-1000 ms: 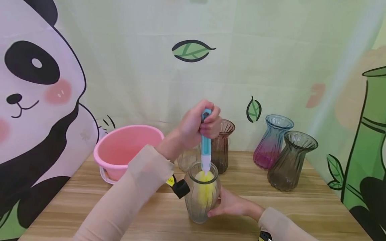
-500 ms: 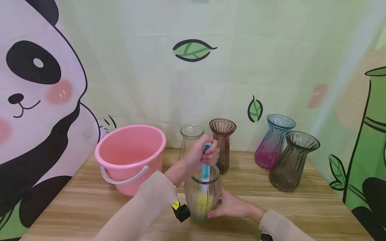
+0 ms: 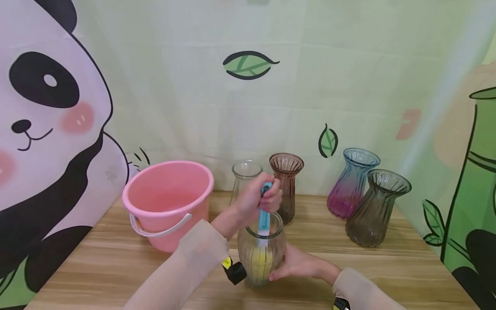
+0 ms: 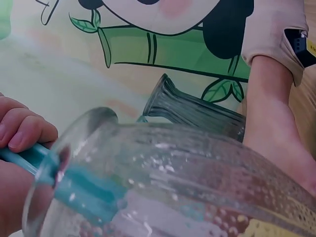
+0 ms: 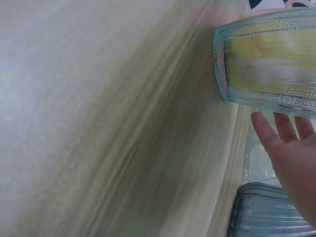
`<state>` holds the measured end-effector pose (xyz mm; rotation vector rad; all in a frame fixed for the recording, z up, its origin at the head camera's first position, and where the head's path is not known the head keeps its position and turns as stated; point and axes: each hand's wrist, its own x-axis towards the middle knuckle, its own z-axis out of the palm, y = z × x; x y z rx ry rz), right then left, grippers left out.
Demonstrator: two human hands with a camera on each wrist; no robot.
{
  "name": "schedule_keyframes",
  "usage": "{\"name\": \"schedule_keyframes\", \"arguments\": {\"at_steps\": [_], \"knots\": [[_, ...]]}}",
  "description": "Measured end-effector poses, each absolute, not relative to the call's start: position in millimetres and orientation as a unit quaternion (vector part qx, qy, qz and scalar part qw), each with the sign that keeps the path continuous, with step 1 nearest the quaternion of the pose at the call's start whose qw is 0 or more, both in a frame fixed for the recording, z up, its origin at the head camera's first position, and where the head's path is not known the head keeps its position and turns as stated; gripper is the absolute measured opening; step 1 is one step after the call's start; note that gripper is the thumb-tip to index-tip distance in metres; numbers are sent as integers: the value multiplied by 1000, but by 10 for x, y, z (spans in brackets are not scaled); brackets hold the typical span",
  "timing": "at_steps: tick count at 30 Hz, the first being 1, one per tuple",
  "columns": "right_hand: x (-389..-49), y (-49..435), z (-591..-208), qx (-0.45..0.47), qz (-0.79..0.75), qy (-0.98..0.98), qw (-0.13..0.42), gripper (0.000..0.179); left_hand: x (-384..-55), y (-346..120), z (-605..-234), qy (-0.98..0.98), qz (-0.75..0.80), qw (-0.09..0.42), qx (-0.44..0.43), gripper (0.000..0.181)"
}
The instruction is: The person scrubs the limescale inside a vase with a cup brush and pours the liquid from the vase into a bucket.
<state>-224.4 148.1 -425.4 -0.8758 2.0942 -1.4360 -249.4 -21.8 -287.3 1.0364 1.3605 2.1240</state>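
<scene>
My left hand (image 3: 255, 196) grips the blue handle of a bottle brush (image 3: 265, 220) from above. The yellow sponge head (image 3: 260, 261) is low inside a clear ribbed glass vase (image 3: 245, 245), showing through the wall. In the left wrist view, droplets dot the vase (image 4: 163, 153), and the blue handle (image 4: 84, 190) enters its mouth. My right hand (image 3: 298, 262) holds the vase low on its right side, thumb in front, other fingers partly hidden behind. The right wrist view shows fingertips of that hand (image 5: 298, 163) at the glass, near the vase's base (image 5: 223, 69).
A pink bucket (image 3: 166, 228) with a white handle stands to the left. Behind the hands are a clear vase (image 3: 237, 185) and a brown vase (image 3: 287, 189). At right, a blue-and-purple vase (image 3: 345, 191) stands beside a grey one (image 3: 368, 215). Printed cloth (image 3: 174, 86) backs the wooden table (image 3: 317, 299).
Over the last second my left hand has moved down, carrying the brush deeper into the vase. My right hand has kept its place on the vase. The last half second shows almost no movement.
</scene>
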Motion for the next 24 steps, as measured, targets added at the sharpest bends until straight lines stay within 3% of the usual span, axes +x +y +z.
{"name": "schedule_keyframes", "arguments": {"at_steps": [13,24], "knots": [[-2235,1453,-4291,-333,-522,758,206,71,-2366,-303,-2332,443,777,212,395,42],[-2232,1455,-4282,-309,-544,749,218,77,-2297,-619,-1888,400,808,132,413,41]]}}
